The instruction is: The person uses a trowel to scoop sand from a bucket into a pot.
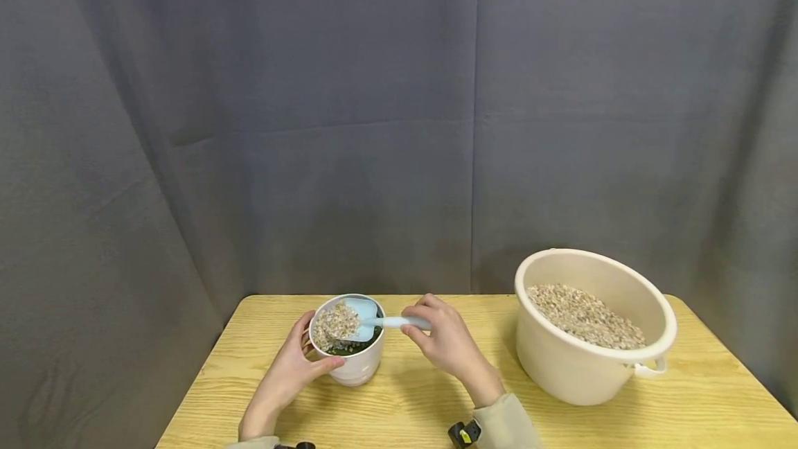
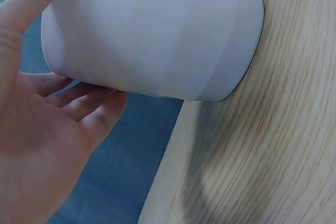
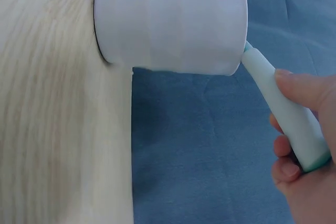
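Observation:
A white flowerpot (image 1: 354,371) stands near the table's back edge, with pale gravel (image 1: 330,328) and some dark green material showing inside. My left hand (image 1: 291,367) holds the pot's left side, thumb at the near rim and fingers round the far side; in the left wrist view the fingers curl beneath the pot wall (image 2: 157,30). With my right hand (image 1: 447,338) I grip the handle of a light blue scoop (image 1: 368,309), whose blade lies over the pot's opening among the gravel. The right wrist view shows thumb and fingers wrapped round that handle (image 3: 286,108).
A large cream bucket (image 1: 570,373) with a side handle stands at the right, partly filled with similar gravel (image 1: 582,314). Both containers rest on a light wooden table (image 1: 411,421). Behind it hangs a grey curtain (image 1: 374,123).

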`<action>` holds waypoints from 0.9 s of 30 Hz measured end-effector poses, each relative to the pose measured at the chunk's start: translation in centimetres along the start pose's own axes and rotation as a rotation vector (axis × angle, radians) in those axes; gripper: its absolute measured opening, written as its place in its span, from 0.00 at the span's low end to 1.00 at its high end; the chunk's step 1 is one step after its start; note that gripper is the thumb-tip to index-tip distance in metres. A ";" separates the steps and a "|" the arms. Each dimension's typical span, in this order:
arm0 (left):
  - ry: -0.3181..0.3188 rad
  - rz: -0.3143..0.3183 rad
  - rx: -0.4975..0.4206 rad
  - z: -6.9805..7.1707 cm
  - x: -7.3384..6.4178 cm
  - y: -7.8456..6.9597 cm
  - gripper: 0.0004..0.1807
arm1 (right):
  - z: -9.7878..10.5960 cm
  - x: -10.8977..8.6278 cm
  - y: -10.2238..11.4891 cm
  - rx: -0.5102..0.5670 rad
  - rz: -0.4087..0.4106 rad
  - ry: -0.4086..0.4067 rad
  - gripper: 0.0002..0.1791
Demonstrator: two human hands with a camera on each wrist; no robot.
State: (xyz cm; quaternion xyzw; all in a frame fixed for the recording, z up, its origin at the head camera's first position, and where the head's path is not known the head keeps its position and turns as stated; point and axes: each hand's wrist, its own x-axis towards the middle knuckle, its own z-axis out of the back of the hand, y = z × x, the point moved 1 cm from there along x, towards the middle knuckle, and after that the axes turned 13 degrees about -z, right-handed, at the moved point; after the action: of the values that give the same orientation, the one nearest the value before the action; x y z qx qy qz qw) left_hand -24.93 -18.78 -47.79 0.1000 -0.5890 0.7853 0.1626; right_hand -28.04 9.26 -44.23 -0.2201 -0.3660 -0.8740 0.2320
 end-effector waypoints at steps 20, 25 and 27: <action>0.007 0.014 0.002 -0.1 0.0 -0.2 0.55 | 0.7 0.1 0.8 -0.093 -0.083 0.095 0.06; 0.006 0.020 0.003 -0.1 0.0 -0.2 0.56 | 0.4 0.0 0.9 -0.063 -0.079 0.087 0.05; 0.007 0.020 0.009 -0.1 0.0 -0.2 0.56 | 0.2 0.0 0.9 -0.056 -0.079 0.068 0.06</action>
State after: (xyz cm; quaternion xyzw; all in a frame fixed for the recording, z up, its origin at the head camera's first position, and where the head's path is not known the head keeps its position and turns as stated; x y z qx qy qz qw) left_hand -24.86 -18.64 -47.63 0.0920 -0.5860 0.7897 0.1563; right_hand -27.47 8.84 -43.62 -0.1820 -0.3419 -0.8993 0.2032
